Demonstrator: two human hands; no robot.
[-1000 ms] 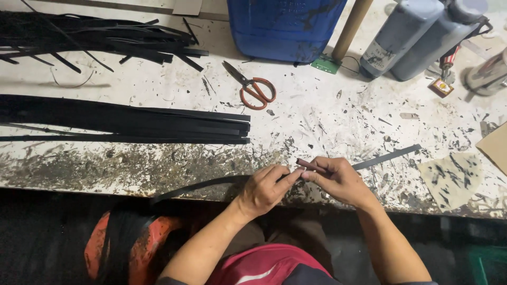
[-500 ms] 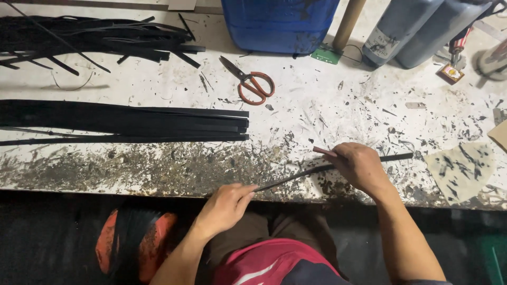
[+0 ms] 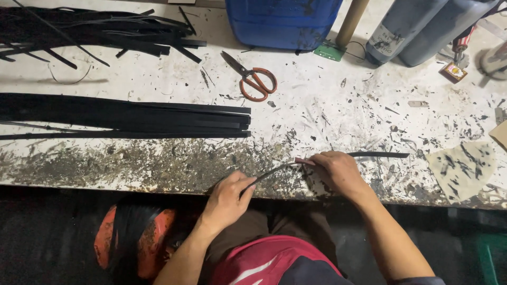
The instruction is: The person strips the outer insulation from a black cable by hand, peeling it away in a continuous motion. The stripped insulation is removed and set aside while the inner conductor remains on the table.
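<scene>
At far left, a flat bundle of long black strips (image 3: 127,119) lies lengthwise on the stained white workbench (image 3: 174,79). A looser heap of black strips (image 3: 90,29) sits behind it near the back edge, well apart from the hands. Below the bench edge, an orange-and-black object (image 3: 132,237) rests near the person's knee; its kind cannot be told.

Left hand (image 3: 227,198): at the front edge of the bench, fingers closed around the near end of a single thin black strip (image 3: 280,170).

The strip runs up and to the right from that hand, bowing slightly, to the right hand (image 3: 338,171), which pinches it between thumb and fingertips just above the bench surface. The strip's far end (image 3: 380,154) lies flat on the bench, beyond the right hand.

Orange-handled scissors (image 3: 253,79) lie behind the hands, untouched. A blue container (image 3: 282,21) stands at the back edge, with two grey cylinders (image 3: 417,29) to its right.
</scene>
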